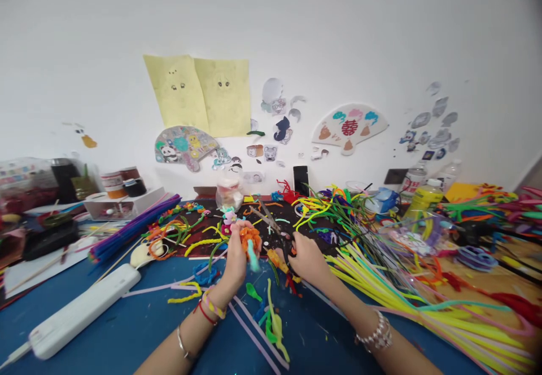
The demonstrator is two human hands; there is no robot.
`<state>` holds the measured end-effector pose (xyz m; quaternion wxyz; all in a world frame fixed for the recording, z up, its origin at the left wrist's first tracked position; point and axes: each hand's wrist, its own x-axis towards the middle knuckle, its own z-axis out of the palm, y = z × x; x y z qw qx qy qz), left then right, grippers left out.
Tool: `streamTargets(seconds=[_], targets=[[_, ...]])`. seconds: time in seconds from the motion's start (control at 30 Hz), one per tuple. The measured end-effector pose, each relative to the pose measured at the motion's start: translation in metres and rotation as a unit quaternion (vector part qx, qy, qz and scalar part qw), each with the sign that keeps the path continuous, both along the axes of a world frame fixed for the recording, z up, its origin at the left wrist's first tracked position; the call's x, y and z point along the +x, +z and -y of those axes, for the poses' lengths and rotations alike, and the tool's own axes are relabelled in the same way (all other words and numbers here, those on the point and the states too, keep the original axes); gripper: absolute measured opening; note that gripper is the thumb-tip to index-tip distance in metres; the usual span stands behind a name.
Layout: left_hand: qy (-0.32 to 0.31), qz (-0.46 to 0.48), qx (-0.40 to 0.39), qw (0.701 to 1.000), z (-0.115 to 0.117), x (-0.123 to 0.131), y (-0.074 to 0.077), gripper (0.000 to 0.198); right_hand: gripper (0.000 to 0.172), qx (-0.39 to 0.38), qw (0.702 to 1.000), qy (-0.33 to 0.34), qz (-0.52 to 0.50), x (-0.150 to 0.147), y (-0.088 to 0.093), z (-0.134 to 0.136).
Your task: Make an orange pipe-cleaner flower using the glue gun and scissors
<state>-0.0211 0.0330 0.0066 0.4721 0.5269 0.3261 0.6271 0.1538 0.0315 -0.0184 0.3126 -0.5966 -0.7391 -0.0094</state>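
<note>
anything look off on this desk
Yes, the pipe cleaners are strewn in tangles across the black mat and the blue table, and a white power strip lies out on the table near them. It looks messy rather than damaged.

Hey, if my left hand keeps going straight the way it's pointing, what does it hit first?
Your left hand, holding the orange pipe-cleaner bundle, would probably meet the scissor blades first, though depth is hard to judge from this view.

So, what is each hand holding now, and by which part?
The left hand holds an orange pipe-cleaner shape by its side, and the right hand seems to hold scissors by the dark handles.
</note>
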Motion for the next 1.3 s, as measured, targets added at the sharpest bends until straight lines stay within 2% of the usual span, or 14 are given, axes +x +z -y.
streamTargets(seconds=[0.1, 0.17, 0.33, 0.43, 0.5, 0.57, 0.63, 0.67, 0.7, 0.77, 0.9, 1.03, 1.17, 1.3], targets=[[-0.137, 0.075, -0.058, 0.986, -0.002, 0.001, 0.005, 0.044, 0.026, -0.011, 0.999, -0.025, -0.042, 0.014, -0.004, -0.013], [-0.214, 0.125, -0.094, 0.964, -0.003, 0.001, 0.008, 0.041, 0.033, -0.014, 0.994, -0.022, -0.11, 0.023, -0.009, -0.021], [-0.262, 0.105, -0.137, 0.95, -0.004, 0.002, 0.007, 0.044, 0.043, -0.004, 0.979, 0.008, -0.205, 0.033, -0.014, -0.032], [-0.253, 0.013, -0.166, 0.953, -0.004, 0.006, 0.002, 0.047, 0.037, -0.024, 0.968, 0.06, -0.241, 0.028, -0.005, -0.028], [-0.23, -0.047, -0.185, 0.954, -0.004, 0.008, -0.001, 0.051, 0.036, -0.064, 0.948, 0.132, -0.284, 0.021, 0.003, -0.021], [-0.179, -0.1, -0.2, 0.958, -0.003, 0.009, -0.003, 0.053, 0.04, -0.143, 0.882, 0.247, -0.375, 0.014, 0.011, -0.011], [-0.117, -0.145, -0.184, 0.965, -0.003, 0.008, -0.005, 0.051, 0.044, -0.237, 0.778, 0.356, -0.46, 0.008, 0.018, 0.0], [-0.092, -0.164, -0.162, 0.969, -0.002, 0.007, -0.006, 0.049, 0.046, -0.272, 0.739, 0.387, -0.48, 0.005, 0.021, 0.005], [-0.075, -0.18, -0.135, 0.971, -0.002, 0.006, -0.006, 0.047, 0.046, -0.294, 0.722, 0.396, -0.485, 0.002, 0.023, 0.009], [-0.069, -0.201, -0.089, 0.973, -0.002, 0.004, -0.008, 0.042, 0.043, -0.309, 0.728, 0.376, -0.483, -0.003, 0.025, 0.016], [-0.116, -0.189, -0.067, 0.973, -0.001, 0.004, -0.006, 0.037, 0.033, -0.296, 0.75, 0.317, -0.499, -0.01, 0.023, 0.017], [-0.146, -0.16, -0.021, 0.976, -0.001, 0.004, -0.002, 0.033, 0.03, -0.275, 0.74, 0.283, -0.544, -0.011, 0.019, 0.013], [-0.079, -0.239, 0.063, 0.966, 0.002, 0.004, -0.003, 0.045, 0.029, -0.271, 0.717, 0.26, -0.587, -0.011, 0.019, 0.013], [0.013, -0.343, 0.177, 0.922, 0.005, 0.006, -0.005, 0.044, 0.026, -0.272, 0.708, 0.254, -0.601, -0.012, 0.021, 0.015]])
